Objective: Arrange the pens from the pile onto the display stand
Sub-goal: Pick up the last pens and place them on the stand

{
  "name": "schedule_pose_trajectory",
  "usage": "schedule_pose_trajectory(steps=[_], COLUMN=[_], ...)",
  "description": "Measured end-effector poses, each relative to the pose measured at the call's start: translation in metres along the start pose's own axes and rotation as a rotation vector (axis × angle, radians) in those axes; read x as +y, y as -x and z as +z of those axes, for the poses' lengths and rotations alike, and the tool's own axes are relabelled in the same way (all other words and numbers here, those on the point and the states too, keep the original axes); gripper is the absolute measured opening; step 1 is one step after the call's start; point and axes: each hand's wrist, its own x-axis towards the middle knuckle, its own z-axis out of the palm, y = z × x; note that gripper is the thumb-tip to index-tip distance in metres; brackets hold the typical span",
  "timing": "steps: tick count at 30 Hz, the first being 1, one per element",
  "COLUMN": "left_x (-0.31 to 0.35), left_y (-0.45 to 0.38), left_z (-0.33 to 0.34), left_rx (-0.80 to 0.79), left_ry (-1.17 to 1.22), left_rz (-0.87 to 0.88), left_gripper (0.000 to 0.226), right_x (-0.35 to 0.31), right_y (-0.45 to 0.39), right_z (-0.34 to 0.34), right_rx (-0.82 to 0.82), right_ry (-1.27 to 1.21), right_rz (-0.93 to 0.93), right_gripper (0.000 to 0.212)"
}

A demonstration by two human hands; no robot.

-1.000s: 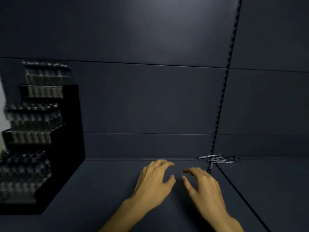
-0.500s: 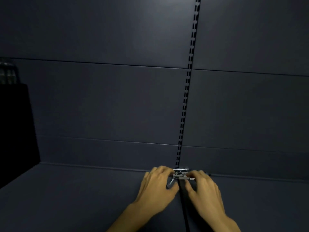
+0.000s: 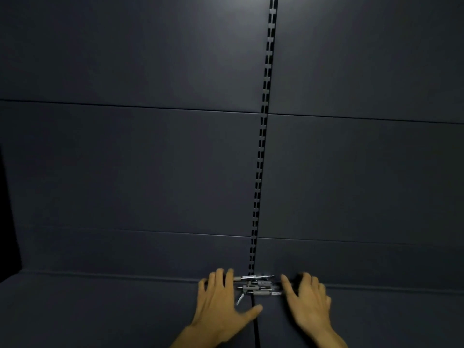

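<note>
Bracketing the pile of pens (image 3: 256,287) from either side, both hands lie spread and flat on the dark shelf surface (image 3: 100,310), fingers straight, neither one closed round anything yet. The left hand (image 3: 221,302) has its fingertips right at the pens' left ends, thumb stretched out below them; the right hand (image 3: 307,300) sits at their right ends, index finger reaching in toward the tips. And the pens themselves: a small grey heap lying mostly crosswise at the back edge of the shelf, right where the slotted upright (image 3: 261,159) meets it, with one stray pen angled down toward the left thumb. To do this well, I'd say sweep the ends inward so the barrels line up, collect that stray one first, then pinch a tidy bundle rather than scrabbling against the back panel (image 3: 138,167). Hard to count them, mind: the barrels overlap and the light is dim. The display stand barely shows, perhaps only as a black sliver at the far left edge, so its free slots cannot be judged. Both forearms run off the bottom of the view.
</note>
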Motion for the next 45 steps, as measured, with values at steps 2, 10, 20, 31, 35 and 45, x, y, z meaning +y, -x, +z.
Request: schedule_pose_trajectory(steps=[2, 10, 20, 31, 35, 45], left_x=[0.000, -0.008, -0.008, -0.001, 0.002, 0.006], left_y=[-0.005, -0.013, -0.010, -0.003, 0.000, 0.011], left_z=[0.002, 0.010, 0.009, 0.004, -0.002, -0.012], left_rx=[-0.033, -0.078, -0.011, -0.005, -0.023, 0.032], left_ry=[0.006, 0.112, 0.065, 0.023, 0.014, 0.481], left_rz=[0.018, 0.029, 0.248, 0.315, 0.330, 0.294], left_gripper=[0.119, 0.115, 0.058, 0.063, 0.054, 0.034], right_x=[-0.002, -0.001, 0.003, 0.004, 0.005, -0.007], right_y=[-0.006, -0.007, 0.004, 0.004, 0.004, 0.023], right_z=[0.004, 0.006, 0.003, -0.004, -0.002, -0.022], right_rx=[-0.013, -0.114, -0.265, -0.518, -0.424, -0.268], right_ry=[-0.040, -0.109, -0.197, -0.298, -0.357, -0.663], right_rz=[-0.026, -0.215, -0.380, -0.443, -0.460, -0.500], right_gripper=[0.056, 0.039, 0.040, 0.080, 0.054, 0.064])
